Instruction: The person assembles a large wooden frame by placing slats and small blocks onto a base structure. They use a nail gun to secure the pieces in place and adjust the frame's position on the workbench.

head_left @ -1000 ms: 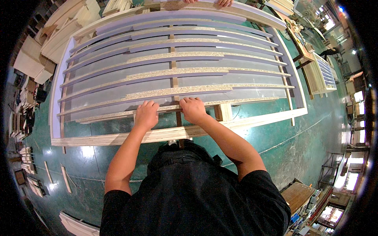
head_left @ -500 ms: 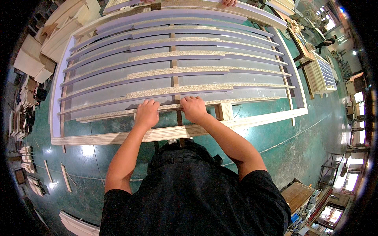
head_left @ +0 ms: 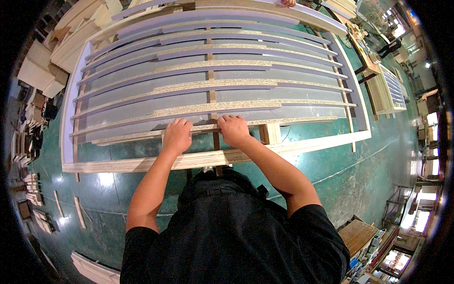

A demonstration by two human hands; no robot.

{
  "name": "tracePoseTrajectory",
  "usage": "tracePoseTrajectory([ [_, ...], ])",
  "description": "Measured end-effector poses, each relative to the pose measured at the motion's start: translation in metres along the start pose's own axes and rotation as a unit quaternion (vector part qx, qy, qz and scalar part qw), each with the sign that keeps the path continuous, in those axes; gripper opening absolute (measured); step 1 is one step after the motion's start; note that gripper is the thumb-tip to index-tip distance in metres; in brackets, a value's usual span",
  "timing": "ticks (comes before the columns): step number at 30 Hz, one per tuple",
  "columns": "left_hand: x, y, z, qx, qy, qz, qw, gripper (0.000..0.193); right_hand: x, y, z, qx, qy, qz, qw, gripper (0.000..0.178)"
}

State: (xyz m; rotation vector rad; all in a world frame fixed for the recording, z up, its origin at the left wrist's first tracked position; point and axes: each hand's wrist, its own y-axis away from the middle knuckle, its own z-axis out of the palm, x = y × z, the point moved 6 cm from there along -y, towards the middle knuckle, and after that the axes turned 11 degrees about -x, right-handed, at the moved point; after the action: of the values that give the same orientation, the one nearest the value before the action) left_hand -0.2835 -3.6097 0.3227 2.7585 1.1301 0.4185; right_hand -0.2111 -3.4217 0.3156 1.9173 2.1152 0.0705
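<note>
In front of me lies a large wooden frame (head_left: 123,165) with several long chipboard slats running across its inside. Over the nearest slat (head_left: 298,122) both my hands are hooked, fingers curled round its top edge. My left hand (head_left: 178,136) grips it left of the middle. A short way to the right, my right hand (head_left: 232,130) holds the same slat close to the centre crossbar (head_left: 211,95). The undersides of my fingers are hidden behind the slat. A small wooden block (head_left: 271,134) stands between this slat and the frame's near rail.
At the far edge, another person's hand (head_left: 288,3) rests on a long board (head_left: 265,8). Pale panels (head_left: 40,71) are stacked at the far left. A workbench (head_left: 363,59) and a slatted stack (head_left: 388,92) stand to the right. Loose wood strips (head_left: 79,213) lie on the green floor.
My hands keep their hold on the nearest slat, almost unmoved. At the far edge, the other person's right-hand-side hand shifts slightly right, and a second hand there has left the view.
</note>
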Motion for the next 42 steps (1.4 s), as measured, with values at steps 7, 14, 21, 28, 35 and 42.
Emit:
tracePoseTrajectory([
  [7, 0.002, -0.001, 0.000, 0.024, -0.002, 0.007, 1.000, 0.026, 0.004, -0.003, 0.007, -0.004, -0.008, 0.003, 1.000, 0.025],
  [14, -0.001, -0.003, 0.000, -0.026, -0.002, -0.006, 1.000, 0.035, 0.001, -0.004, -0.001, -0.035, -0.036, -0.008, 0.999, 0.031],
  [21, 0.005, -0.028, -0.078, -0.060, 0.135, -0.011, 0.989, 0.054, 0.112, -0.006, -0.104, 0.237, -0.116, 0.011, 0.964, 0.058],
  [28, 0.006, -0.101, -0.182, 0.174, -0.070, 0.076, 0.979, 0.077, 0.254, 0.048, -0.205, 0.212, 0.113, 0.266, 0.934, 0.090],
  [35, -0.090, -0.192, -0.156, -0.086, -0.089, 0.034, 0.992, 0.087, 0.309, -0.012, -0.168, -0.038, 0.071, 0.162, 0.984, 0.077],
  [42, -0.129, -0.208, -0.111, -0.090, -0.112, -0.001, 0.990, 0.067, 0.340, -0.025, -0.142, -0.014, 0.102, 0.127, 0.987, 0.055],
])
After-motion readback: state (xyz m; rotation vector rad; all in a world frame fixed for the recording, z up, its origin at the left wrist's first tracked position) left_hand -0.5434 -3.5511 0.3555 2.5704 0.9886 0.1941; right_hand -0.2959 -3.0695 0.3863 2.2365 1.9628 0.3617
